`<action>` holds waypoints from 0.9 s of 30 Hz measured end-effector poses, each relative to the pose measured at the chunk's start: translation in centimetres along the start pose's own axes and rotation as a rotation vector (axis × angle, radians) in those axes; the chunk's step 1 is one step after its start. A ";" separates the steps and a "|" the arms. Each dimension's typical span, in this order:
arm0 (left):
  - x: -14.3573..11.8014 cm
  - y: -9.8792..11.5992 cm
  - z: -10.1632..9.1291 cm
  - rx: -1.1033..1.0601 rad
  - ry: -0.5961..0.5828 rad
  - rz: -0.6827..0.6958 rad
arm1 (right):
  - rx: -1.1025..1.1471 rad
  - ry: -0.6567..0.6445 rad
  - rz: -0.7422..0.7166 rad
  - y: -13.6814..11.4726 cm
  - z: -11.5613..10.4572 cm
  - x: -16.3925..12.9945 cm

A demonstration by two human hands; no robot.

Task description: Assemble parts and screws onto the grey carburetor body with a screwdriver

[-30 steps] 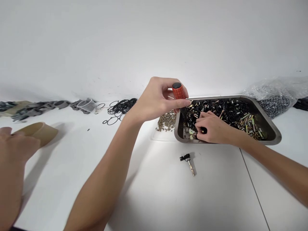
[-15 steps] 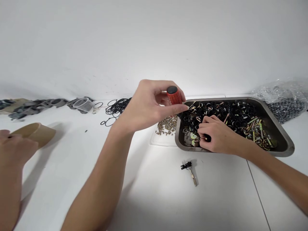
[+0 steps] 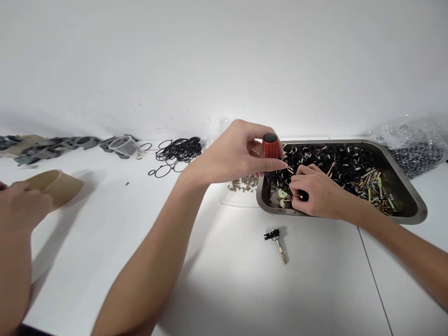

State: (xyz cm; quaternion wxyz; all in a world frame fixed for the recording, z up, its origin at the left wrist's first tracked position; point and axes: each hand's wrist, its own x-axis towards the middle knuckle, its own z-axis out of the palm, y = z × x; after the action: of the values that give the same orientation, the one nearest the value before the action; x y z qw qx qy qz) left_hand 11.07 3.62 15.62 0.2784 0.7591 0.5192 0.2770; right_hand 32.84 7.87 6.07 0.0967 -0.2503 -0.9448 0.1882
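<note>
While my left hand [image 3: 238, 154] gripped the red screwdriver handle [image 3: 272, 147] upright over the metal tray's [image 3: 413, 212] near-left corner, my right hand [image 3: 317, 196] pinched a small black part [image 3: 304, 196] inside that corner. An assembled black-and-metal piece [image 3: 277, 239] lay on the desk [image 3: 224, 280] just in front of the tray; loose brass screws [image 3: 243, 183] sat beside its left wall.

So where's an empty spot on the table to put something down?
Bare white table lies in front of the metal tray, around the small black-headed part. More lies between the cardboard tube and the left forearm. Crowded: the tray, the screw pile, the O-rings.
</note>
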 end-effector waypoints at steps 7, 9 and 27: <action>0.1 -0.2 0.1 -0.008 -0.005 -0.002 | 0.002 -0.022 0.023 -0.2 -0.2 0.0; 0.1 -0.2 0.1 -0.005 -0.004 0.001 | 0.002 -0.025 0.029 -0.2 -0.2 0.0; -2.2 1.7 -2.8 -0.016 0.277 0.103 | 0.004 -0.019 0.018 0.1 0.1 -0.1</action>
State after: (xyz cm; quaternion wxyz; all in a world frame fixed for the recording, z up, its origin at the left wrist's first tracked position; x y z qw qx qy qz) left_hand 9.52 1.41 18.45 0.1956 0.7371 0.5107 0.3970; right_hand 32.97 7.86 5.96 0.0863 -0.2568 -0.9430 0.1934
